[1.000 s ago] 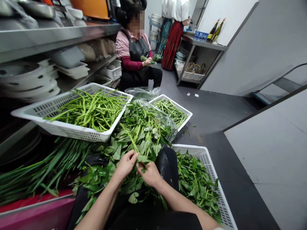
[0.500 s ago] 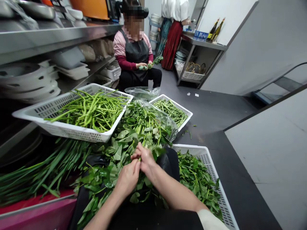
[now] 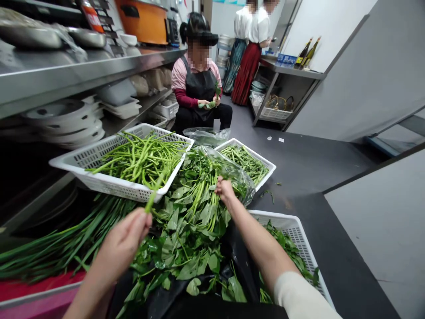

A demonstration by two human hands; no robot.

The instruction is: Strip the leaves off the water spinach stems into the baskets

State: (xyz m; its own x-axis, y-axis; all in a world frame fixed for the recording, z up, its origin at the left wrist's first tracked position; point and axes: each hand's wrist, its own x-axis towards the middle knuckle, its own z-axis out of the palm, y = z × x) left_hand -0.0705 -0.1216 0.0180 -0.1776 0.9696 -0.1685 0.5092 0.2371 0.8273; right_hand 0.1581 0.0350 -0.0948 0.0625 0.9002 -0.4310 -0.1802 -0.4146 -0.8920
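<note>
Pinched in my left hand (image 3: 131, 232) is a bare green stem (image 3: 153, 199), pointing up toward the near edge of a white basket (image 3: 146, 192) of cut stems (image 3: 142, 161). My right hand (image 3: 226, 190) is closed over the upper part of a large pile of leafy greens (image 3: 199, 208); what its fingers grip, if anything, is hidden. The pile lies across my lap and runs into a clear plastic bag (image 3: 237, 173). To my right, a second white basket (image 3: 303, 230) holds leafy tops (image 3: 288, 248).
A smaller white basket (image 3: 270, 170) holds more cut greens. Long green stalks (image 3: 76, 235) lie at left above a pink crate (image 3: 40, 299). Across from me sits a co-worker (image 3: 201, 84) handling a vegetable. Metal shelving (image 3: 83, 71) lines the left; two people stand behind.
My hands, together over the greens before, are now apart. The left has moved left with a stem toward the basket; the right has moved forward and right. The view has shifted slightly left.
</note>
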